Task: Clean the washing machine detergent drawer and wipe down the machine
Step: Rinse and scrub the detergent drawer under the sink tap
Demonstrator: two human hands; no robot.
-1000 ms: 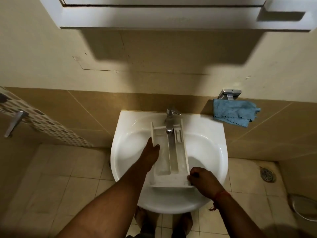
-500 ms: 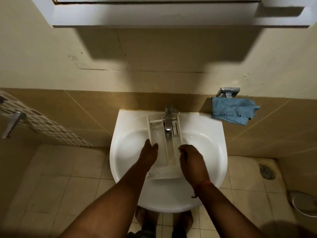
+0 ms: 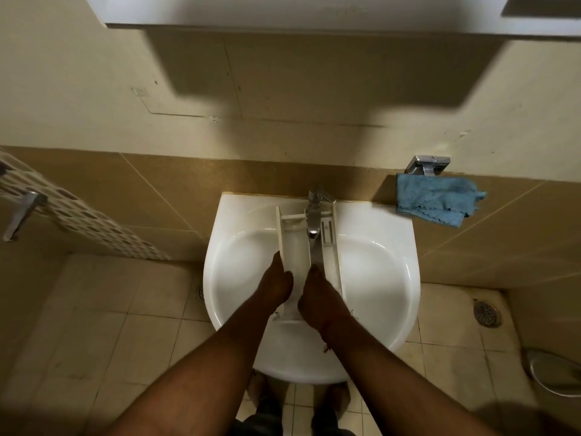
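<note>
- Since approx 1 s ago, right hand (image 3: 317, 297) has left the drawer's near front corner and come inward; it now lies over the drawer's middle, just right of left hand (image 3: 275, 286). Drawer itself has slid a bit further under the tap.
- Detergent drawer (image 3: 294, 243) lies lengthwise in the sink (image 3: 377, 278), far end under the tap (image 3: 314, 215), near end btwn the two wrists.
- Grip: left hand holds the drawer's left wall, fingers curled over the edge. Right hand lies on/in the drawer w/ fingers reaching fwd toward the spout; can't tell if it's clamped on anything or just rubbing.
- Handling, as judgement: light, stiff plastic tray, prob. slick when wet and soapy. Thin dividers and small insert at far end likely the fragile bits. Best hold = long side walls, approx where left hand is, not the inner parts.
- Materials/shapes: drawer white plastic, long rectangle w/ lengthwise compartments. Sink glossy white ceramic, rounded bowl. Tap brushed metal.
- Right of both hands, well apart: blue cloth (image 3: 437, 202), soft, crumpled, hanging on the wall under a metal bracket.
</note>
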